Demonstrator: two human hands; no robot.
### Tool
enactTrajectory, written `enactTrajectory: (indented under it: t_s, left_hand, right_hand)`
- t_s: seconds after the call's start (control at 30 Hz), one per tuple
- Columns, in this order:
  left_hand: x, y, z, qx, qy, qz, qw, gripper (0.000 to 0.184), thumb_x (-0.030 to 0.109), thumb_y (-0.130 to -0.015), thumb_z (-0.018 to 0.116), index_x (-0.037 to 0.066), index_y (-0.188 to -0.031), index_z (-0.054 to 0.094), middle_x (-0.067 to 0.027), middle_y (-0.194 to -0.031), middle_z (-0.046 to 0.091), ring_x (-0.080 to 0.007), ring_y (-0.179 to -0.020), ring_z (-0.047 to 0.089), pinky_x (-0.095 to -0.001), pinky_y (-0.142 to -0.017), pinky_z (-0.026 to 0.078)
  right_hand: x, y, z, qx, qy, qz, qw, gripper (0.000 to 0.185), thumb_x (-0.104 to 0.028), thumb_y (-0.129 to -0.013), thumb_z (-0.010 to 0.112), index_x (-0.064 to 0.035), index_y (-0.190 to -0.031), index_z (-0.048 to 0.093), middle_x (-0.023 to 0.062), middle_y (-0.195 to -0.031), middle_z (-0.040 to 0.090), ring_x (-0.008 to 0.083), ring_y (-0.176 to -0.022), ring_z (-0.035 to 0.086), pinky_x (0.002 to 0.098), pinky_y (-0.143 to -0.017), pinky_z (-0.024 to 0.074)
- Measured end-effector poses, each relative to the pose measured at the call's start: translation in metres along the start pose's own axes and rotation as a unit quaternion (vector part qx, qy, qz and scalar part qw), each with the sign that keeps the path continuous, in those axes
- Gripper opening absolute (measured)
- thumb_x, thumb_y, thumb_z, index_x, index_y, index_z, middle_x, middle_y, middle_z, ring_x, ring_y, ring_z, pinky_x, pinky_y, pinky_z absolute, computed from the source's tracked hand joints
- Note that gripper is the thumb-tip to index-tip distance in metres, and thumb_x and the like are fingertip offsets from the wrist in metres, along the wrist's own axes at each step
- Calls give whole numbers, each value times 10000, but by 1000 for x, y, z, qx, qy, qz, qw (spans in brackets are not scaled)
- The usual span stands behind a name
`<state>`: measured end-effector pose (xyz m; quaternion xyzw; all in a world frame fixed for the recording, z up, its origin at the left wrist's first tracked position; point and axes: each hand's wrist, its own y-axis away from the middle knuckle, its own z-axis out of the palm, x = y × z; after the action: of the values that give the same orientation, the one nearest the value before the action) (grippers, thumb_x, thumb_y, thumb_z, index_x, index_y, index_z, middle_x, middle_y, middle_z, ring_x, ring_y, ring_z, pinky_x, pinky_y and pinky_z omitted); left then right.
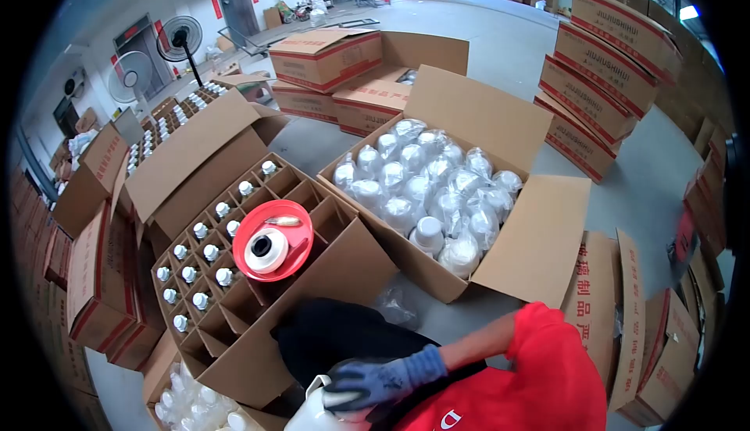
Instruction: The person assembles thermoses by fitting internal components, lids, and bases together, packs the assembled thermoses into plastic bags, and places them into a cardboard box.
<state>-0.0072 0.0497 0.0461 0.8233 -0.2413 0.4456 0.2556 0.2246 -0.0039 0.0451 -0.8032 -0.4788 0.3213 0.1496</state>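
R hand (pixel 376 380) x1, blue-grey glove, fingers over white container (pixel 308 414) x1, low centre by lap. Touching, but blurred: can't tell if gripped. Container cut off at lower edge. L hand out of view, grip can't tell.
Divided ctn (pixel 242 365) x1: 13 white-capped bottles (pixel 211 252) counted; cells under red dish hidden.
Red dish (pixel 251 220) x1, atop dividers, w/ 1 white ring (pixel 273 259) (black core) + 1 pale-handled tool (pixel 287 220).
Open ctn (pixel 547 232) x1, to R: approx 20+ wrapped pcs (pixel 426 236), overlapping, exact no. unclear.
Small ctn (pixel 162 357), bottom L: pale pcs (pixel 195 404), part cut off, uncountable.
Standing fans (pixel 180 37) x2, far L.
Stacked ctns (pixel 605 64), R: 4 visible
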Motion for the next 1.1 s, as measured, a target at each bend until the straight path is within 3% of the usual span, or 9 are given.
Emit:
enactTrajectory:
  t_s: [0.03,0.13,0.23,0.33,0.47,0.5,0.53,0.67,1.1]
  left_hand:
    - [0,3,2,4,1,5,1000,722,405,-801,727,77,-1389,465,-113,-1362,525,-265,-1263,492,-403,-1074,373]
    - [-2,9,3,21,1,-6,1000,721,411,-804,722,85,-1393,463,-108,-1370,520,-264,-1272,483,-406,-1081,363]
    - [-13,21,-2,56,0,-30,998,720,416,-807,717,93,-1397,460,-103,-1378,514,-264,-1280,474,-409,-1089,353]
    - [-28,35,-3,89,4,-54,995,719,422,-810,713,100,-1400,457,-99,-1385,509,-263,-1289,465,-412,-1096,343]
    - [-53,59,1,134,9,-65,989,717,429,-814,706,110,-1405,453,-92,-1396,502,-262,-1300,453,-416,-1106,330]
    - [-60,68,3,151,8,-65,986,717,431,-816,705,113,-1407,452,-91,-1398,500,-262,-1303,450,-417,-1109,326]
    - [-68,79,5,169,6,-67,983,717,432,-817,703,116,-1408,452,-89,-1401,498,-262,-1306,447,-418,-1111,323]
    - [-99,115,13,227,-26,-75,971,715,440,-821,697,126,-1413,448,-83,-1411,491,-261,-1318,436,-423,-1121,310]
    - [-183,95,52,267,-170,0,948,710,463,-834,677,159,-1429,436,-63,-1445,468,-259,-1355,397,-436,-1154,266]
  right_hand:
    - [3,-12,10,17,125,-132,983,898,-361,-654,748,-111,-1443,400,199,-1417,398,442,-1270,403,557,-1042,363]
    - [12,-27,-6,143,154,-198,958,905,-334,-620,765,-123,-1433,428,201,-1434,383,473,-1289,370,603,-1036,349]
    - [1,-9,-54,159,-116,51,979,802,-348,-717,786,-49,-1385,457,210,-1362,458,414,-1235,448,511,-1041,383]
    - [12,38,-5,-54,-211,156,963,845,-424,-760,776,-1,-1399,422,224,-1386,445,390,-1308,409,484,-1077,349]
    - [21,-12,5,114,-256,123,952,1089,-456,-737,810,1,-1513,198,208,-1543,243,333,-1448,215,411,-1179,195]
    - [28,-28,12,108,-324,63,938,1077,-418,-739,826,-5,-1514,202,192,-1527,281,294,-1435,250,391,-1173,214]
    - [23,-43,8,53,-446,104,887,1026,-375,-739,838,-9,-1499,254,183,-1481,367,270,-1388,345,379,-1150,270]
    - [19,-90,-7,61,-433,95,894,829,-285,-726,848,-12,-1387,428,158,-1303,545,266,-1213,548,373,-1027,436]
    - [26,-126,-7,109,-364,122,917,821,-280,-626,873,-32,-1314,502,136,-1279,566,265,-1187,567,369,-1016,440]
